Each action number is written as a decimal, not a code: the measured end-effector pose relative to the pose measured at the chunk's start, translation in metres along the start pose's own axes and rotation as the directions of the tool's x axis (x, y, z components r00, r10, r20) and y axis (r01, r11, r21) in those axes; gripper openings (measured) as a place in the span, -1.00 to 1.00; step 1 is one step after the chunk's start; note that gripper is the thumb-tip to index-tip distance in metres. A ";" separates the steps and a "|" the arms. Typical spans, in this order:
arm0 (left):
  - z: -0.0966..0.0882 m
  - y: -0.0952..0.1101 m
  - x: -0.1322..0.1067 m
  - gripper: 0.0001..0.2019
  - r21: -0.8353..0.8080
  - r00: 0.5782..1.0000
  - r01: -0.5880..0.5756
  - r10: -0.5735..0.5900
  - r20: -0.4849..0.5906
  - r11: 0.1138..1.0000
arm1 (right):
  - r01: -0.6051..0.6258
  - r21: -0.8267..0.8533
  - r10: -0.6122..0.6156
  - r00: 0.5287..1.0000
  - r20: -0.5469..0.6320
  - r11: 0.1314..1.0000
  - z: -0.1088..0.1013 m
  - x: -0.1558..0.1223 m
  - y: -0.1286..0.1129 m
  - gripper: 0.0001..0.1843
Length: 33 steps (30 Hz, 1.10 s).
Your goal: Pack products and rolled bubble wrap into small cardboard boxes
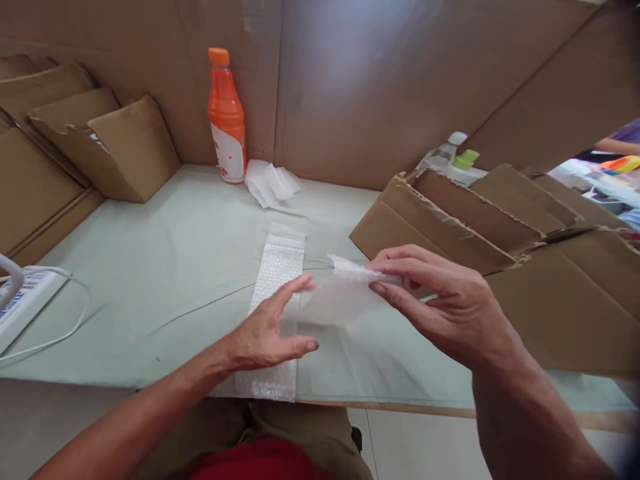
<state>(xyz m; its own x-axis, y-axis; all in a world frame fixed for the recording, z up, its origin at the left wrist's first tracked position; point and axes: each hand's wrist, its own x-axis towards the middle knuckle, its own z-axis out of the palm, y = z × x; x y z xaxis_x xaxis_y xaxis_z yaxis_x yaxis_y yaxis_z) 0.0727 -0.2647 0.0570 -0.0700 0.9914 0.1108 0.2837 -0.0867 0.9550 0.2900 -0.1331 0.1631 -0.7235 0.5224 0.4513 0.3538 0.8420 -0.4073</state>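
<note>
My right hand (437, 293) pinches the edge of a thin translucent white sheet (345, 293), which looks like foam or plastic wrap, between thumb and fingers. The sheet hangs to the left above the table, blurred in part. My left hand (273, 327) is open, thumb and fingers apart, at the sheet's left side; whether it touches the sheet I cannot tell. Beneath the left hand a long strip of bubble wrap (280, 260) lies on the table, reaching its front edge. A thin dark wire or thread (205, 308) runs out to the left from the strip.
An orange bottle (227, 120) stands at the back beside crumpled white wrap (273, 183). Cardboard boxes (125, 150) stand at the left; an open cardboard box (430, 220) at the right holds bottles. A white power strip (30, 300) with a cable lies at the left edge.
</note>
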 end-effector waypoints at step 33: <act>-0.019 -0.066 0.003 -0.19 -0.220 0.776 0.484 -0.532 -0.339 0.847 | -0.464 -0.733 0.366 0.878 -0.307 0.498 -0.025 0.014 0.077 -0.77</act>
<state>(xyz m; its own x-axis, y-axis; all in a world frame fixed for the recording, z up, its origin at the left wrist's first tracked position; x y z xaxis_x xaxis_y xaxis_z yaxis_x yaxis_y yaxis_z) 0.0353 -0.2576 0.0001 -0.5292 0.7823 -0.3286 -0.0038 0.3850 0.9229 0.3221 -0.0573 0.1576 -0.3240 0.8088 0.4908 0.9461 0.2760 0.1696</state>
